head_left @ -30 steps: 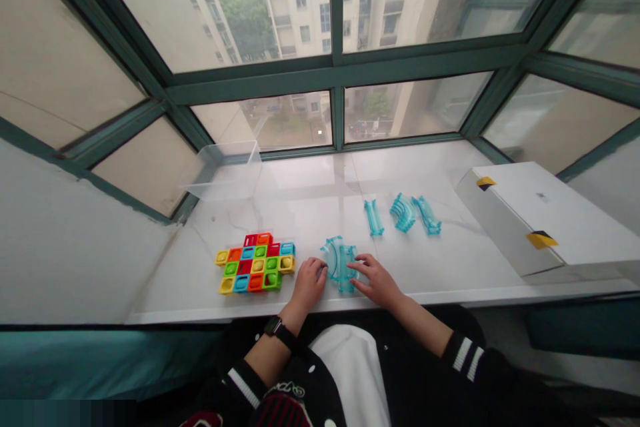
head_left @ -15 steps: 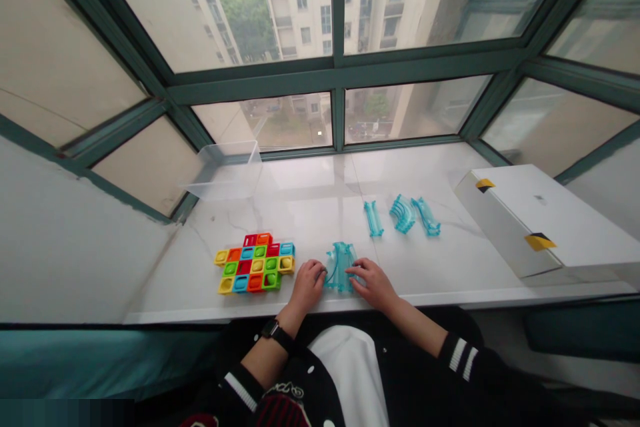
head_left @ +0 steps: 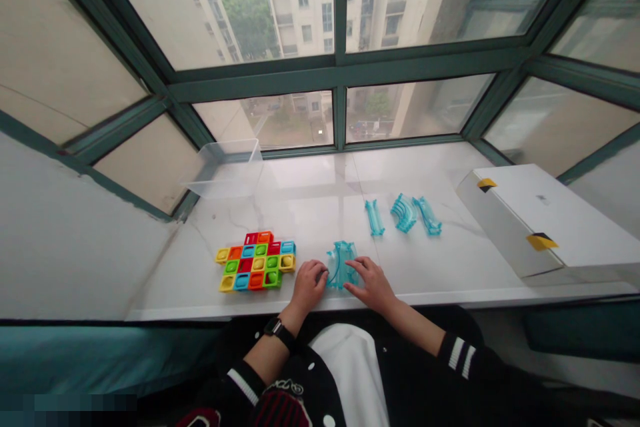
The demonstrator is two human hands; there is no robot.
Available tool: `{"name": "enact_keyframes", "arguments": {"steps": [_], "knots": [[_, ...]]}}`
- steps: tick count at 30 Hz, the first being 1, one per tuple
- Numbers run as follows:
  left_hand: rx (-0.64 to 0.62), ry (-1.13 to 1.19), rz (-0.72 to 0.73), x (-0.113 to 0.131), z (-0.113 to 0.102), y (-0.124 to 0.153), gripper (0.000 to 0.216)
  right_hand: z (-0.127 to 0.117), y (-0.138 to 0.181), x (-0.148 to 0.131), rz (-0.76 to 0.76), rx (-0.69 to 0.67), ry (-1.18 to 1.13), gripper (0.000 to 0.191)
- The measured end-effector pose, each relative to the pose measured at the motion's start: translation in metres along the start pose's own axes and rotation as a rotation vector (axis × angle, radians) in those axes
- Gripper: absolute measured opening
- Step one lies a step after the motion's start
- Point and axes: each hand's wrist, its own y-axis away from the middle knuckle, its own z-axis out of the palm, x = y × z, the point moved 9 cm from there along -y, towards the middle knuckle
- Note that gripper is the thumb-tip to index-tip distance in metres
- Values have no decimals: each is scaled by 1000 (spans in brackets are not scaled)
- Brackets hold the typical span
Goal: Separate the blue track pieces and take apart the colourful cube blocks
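In front of me, close to the ledge's front edge, several translucent blue toy track pieces (head_left: 343,265) stand side by side in a cluster. My left hand (head_left: 309,285) is at the cluster's left side, its fingers curled and closed on the edge of a blue piece; the exact grip is partly hidden. From the right, my right hand (head_left: 373,285) reaches over the cluster's right part. Its thumb and fingers are apart, with the fingertips over or touching the blue plastic.
A patchwork of coloured square blocks (head_left: 257,264) lies left of my hands. Further back right are a straight blue track piece (head_left: 374,217), a curved one (head_left: 403,213) and another (head_left: 428,216). A clear plastic bin (head_left: 225,170) stands back left, a white box (head_left: 560,213) right.
My right hand's thumb and fingers have spread further apart, and the thumb has shifted left at the near end of the blue cluster. My left hand stays nearly still.
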Motion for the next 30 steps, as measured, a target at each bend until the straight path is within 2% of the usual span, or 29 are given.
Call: {"name": "enact_keyframes", "arguments": {"steps": [10, 18, 25, 30], "knots": [[-15, 48, 33, 0, 1, 1, 17, 9, -3, -6, -23, -68, 71, 53], [85, 369, -147, -30, -3, 4, 24, 9, -5, -7, -24, -66, 77, 55], [104, 424, -174, -28, -5, 3, 29, 13, -11, -11, -50, -97, 59, 56], [164, 478, -213, -31, -13, 5, 28, 17, -20, -15, -85, -121, 35, 59]]}}
